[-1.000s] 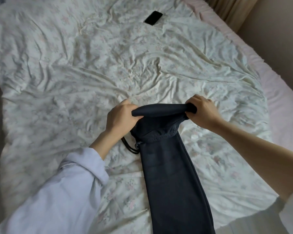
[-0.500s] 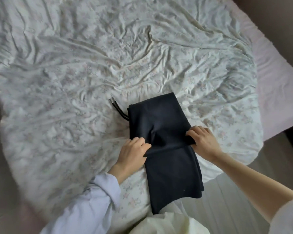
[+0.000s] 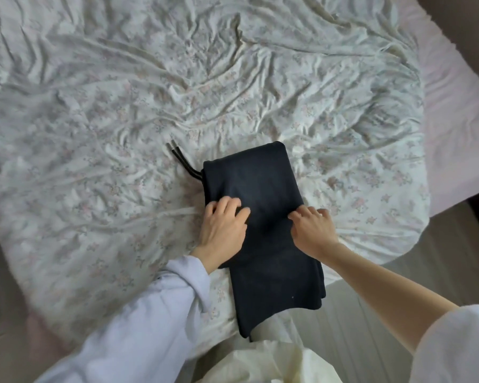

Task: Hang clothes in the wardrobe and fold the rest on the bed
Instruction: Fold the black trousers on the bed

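the dark trousers (image 3: 260, 205) lie folded over on the bed (image 3: 108, 134), near its lower edge, with their lower end hanging just past that edge. the left hand (image 3: 223, 225) rests on the left side of the trousers, fingers lightly bent and pressing down on the folded layer; whether it pinches the cloth cannot be told. the right hand (image 3: 313, 229) sits on the right side of the trousers, fingers curled at the edge of the fold, apparently nipping the fabric there. a drawstring (image 3: 183, 163) pokes out from the upper left corner of the trousers and lies on the crumpled floral sheet. right of the trousers, beyond the sheet, a pink mattress edge (image 3: 454, 106) shows. below the trousers, a cream garment (image 3: 266, 360) on the person blocks their lowest tip.
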Tool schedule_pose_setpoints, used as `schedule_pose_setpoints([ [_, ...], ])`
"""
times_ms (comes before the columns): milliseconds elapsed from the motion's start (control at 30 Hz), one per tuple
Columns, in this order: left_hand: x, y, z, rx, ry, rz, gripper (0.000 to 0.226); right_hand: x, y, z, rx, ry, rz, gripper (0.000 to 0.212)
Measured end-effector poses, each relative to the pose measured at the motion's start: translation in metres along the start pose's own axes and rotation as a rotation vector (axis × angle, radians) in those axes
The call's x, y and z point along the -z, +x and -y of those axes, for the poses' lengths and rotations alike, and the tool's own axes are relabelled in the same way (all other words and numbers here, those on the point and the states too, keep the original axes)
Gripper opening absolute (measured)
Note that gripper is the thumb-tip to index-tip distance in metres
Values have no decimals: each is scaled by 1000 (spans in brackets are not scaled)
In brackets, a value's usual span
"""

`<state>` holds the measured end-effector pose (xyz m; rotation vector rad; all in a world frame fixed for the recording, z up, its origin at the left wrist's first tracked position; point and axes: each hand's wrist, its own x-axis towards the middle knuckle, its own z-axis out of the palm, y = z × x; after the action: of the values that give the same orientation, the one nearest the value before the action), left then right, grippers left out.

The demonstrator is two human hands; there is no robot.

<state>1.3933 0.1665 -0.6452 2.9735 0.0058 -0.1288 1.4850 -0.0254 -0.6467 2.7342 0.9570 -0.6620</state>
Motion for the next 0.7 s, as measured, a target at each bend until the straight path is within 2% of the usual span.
schedule_pose_setpoints([
  [100,8,42,23,137,13,116,59,27,39,-4,47,98,-156,43],
  [167,8,73,47,239,-74,307,61,45,74,-7,73,156,-183,51],
  [233,8,91,68,306,-236,484,64,59,103,-8,76,219,-127,59],
  [333,9,104,83,369,-420,529,81,67,131,-8,110,271,51,74],
  [467,13,120,88,462,-441,719,99,75,150,-12,179,172,215,81],
  [533,13,127,89,493,-421,761,92,77,157,-17,207,119,269,84],
  [600,15,132,84,486,-397,771,72,77,160,-25,196,135,345,86],
  [700,23,132,76,442,-468,734,49,81,159,-32,217,157,374,75],
])
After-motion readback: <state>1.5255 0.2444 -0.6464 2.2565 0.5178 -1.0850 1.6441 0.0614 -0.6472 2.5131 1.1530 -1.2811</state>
